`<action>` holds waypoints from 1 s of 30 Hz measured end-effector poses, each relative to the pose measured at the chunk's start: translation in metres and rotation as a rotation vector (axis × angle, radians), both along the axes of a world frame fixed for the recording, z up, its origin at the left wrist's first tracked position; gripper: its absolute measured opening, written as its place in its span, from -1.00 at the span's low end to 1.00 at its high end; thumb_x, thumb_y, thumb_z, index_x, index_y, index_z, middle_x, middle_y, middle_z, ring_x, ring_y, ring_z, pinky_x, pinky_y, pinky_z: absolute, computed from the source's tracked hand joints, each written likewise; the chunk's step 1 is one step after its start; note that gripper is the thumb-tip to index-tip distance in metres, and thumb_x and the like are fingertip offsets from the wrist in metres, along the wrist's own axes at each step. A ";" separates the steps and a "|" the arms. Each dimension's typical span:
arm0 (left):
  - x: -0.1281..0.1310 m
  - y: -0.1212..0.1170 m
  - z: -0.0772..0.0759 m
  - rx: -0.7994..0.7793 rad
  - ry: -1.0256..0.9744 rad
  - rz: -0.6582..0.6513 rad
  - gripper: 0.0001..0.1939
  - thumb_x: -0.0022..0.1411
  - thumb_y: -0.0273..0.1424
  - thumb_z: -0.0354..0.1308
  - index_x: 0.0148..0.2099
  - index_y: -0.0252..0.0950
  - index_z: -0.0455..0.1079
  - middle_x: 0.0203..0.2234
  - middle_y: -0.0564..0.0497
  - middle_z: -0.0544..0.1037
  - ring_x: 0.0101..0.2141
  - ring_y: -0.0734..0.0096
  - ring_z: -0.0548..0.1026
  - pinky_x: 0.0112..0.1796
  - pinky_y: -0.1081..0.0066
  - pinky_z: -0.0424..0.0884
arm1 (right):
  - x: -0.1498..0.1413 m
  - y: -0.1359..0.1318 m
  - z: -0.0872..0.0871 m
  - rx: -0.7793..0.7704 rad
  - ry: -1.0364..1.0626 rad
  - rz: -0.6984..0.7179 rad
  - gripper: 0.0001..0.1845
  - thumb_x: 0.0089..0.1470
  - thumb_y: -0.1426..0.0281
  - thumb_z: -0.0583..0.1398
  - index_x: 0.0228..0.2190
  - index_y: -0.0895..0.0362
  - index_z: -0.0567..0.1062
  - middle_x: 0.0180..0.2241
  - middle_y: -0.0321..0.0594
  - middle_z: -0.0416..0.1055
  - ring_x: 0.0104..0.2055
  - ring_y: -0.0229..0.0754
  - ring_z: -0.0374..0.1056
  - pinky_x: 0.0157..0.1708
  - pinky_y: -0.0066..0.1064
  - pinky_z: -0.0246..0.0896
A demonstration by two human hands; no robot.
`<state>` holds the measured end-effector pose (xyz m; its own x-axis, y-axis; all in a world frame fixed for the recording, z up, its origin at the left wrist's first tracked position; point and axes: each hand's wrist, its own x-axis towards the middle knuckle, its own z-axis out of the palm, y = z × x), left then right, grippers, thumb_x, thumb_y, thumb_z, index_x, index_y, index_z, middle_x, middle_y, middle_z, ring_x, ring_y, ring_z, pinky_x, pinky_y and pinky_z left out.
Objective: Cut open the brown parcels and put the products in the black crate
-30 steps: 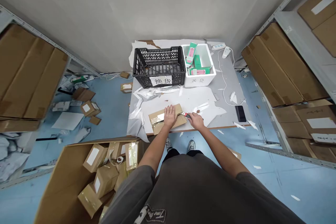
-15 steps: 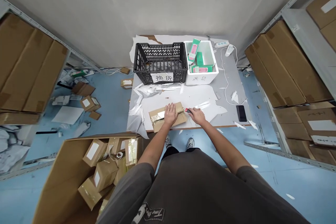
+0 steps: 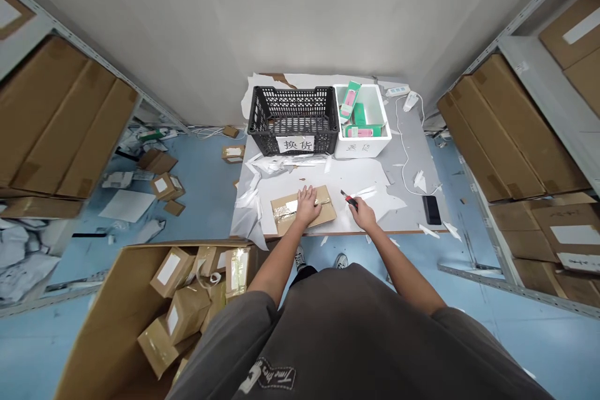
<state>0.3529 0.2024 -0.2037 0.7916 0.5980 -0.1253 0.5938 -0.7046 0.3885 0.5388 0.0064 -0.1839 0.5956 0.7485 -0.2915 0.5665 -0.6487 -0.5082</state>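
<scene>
A taped cardboard box [image 3: 323, 212] lies flat at the front edge of the table, with a white label and shiny tape on top. My left hand [image 3: 307, 205] rests on it, fingers stretched out and pressing its upper face. To the right of the box, my right hand [image 3: 362, 214] is closed round a red and black utility knife [image 3: 349, 200]. The knife points up and left, its tip apart from the box. Under both lies white paper [image 3: 337, 178] spread on the table.
Behind the box stand a black plastic crate [image 3: 293, 137] and a white foam box [image 3: 363, 149] holding several green and pink packages. A phone [image 3: 431, 210] lies at right beside a white cable. At lower left, a large carton [image 3: 112, 319] holds several small boxes. Shelves of cartons [image 3: 510, 131] flank both sides.
My right hand has drawn the knife away from the box, to the right. My left hand stays on the box. The whole view has shifted slightly.
</scene>
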 end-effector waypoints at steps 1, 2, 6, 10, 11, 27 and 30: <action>0.000 0.004 0.005 -0.020 0.009 -0.011 -0.18 0.36 -0.20 0.16 0.55 -0.36 0.11 0.49 -0.28 0.18 0.51 -0.13 0.00 0.46 -0.15 -0.10 | -0.008 -0.002 -0.001 0.032 0.060 -0.090 -0.59 0.40 0.13 0.07 0.14 0.07 0.39 -0.08 -0.09 0.58 -0.11 0.02 0.51 -0.18 -0.31 0.27; -0.001 0.009 0.010 -0.039 0.024 -0.028 -0.16 0.34 -0.16 0.18 0.56 -0.34 0.11 0.50 -0.27 0.18 0.51 -0.14 0.01 0.46 -0.14 -0.07 | -0.017 -0.002 -0.003 0.061 0.121 -0.164 -0.56 0.37 0.09 0.09 0.12 0.06 0.38 -0.16 -0.13 0.59 -0.17 0.01 0.52 -0.21 -0.31 0.29; -0.020 0.032 0.028 -0.051 0.146 -0.110 -0.10 0.27 -0.08 0.27 0.56 -0.15 0.13 0.53 -0.17 0.12 0.51 -0.22 -0.01 0.43 -0.18 -0.03 | -0.065 0.009 -0.013 0.124 0.276 -0.299 -0.51 0.17 -0.03 0.22 -0.04 0.03 0.39 -0.34 -0.25 0.56 -0.28 0.02 0.52 -0.28 -0.31 0.33; -0.055 0.047 0.037 -0.022 0.258 -0.117 -0.15 0.31 -0.06 0.24 0.55 -0.09 0.13 0.51 -0.17 0.16 0.45 -0.19 0.16 0.38 -0.06 0.10 | -0.102 0.027 -0.024 0.087 0.242 -0.316 -0.57 0.13 0.03 0.28 -0.10 0.00 0.38 -0.28 -0.20 0.59 -0.21 0.04 0.55 -0.25 -0.31 0.34; -0.064 0.047 0.038 -0.014 0.273 -0.109 -0.18 0.34 -0.06 0.20 0.55 -0.10 0.13 0.49 -0.19 0.19 0.41 -0.16 0.22 0.36 -0.03 0.14 | -0.106 0.032 -0.026 0.077 0.222 -0.316 -0.58 0.14 0.05 0.28 -0.08 0.00 0.37 -0.25 -0.18 0.60 -0.19 0.05 0.56 -0.24 -0.30 0.35; -0.081 -0.045 0.025 -0.072 0.274 0.497 -0.14 0.47 0.09 -0.09 0.56 -0.40 0.04 0.46 -0.41 0.19 0.21 -0.25 0.43 0.07 0.01 0.47 | -0.061 0.116 -0.023 0.317 0.359 -0.297 -0.53 0.00 0.03 0.29 -0.14 0.01 0.34 -0.21 -0.20 0.58 -0.20 -0.03 0.49 -0.17 -0.29 0.35; -0.092 -0.030 0.028 -0.002 0.173 0.351 -0.33 0.51 -0.18 -0.06 0.54 -0.31 0.12 0.47 -0.32 0.19 0.26 -0.19 0.40 0.15 -0.03 0.42 | -0.077 0.065 -0.027 0.322 0.364 -0.269 -0.50 -0.07 0.00 0.32 -0.20 -0.01 0.32 -0.18 -0.21 0.57 -0.16 -0.02 0.49 -0.14 -0.27 0.34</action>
<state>0.2606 0.1728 -0.1755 0.5063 0.8281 -0.2408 0.8553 -0.4465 0.2627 0.4618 0.0711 -0.2110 0.6817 0.6690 -0.2960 0.1531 -0.5261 -0.8365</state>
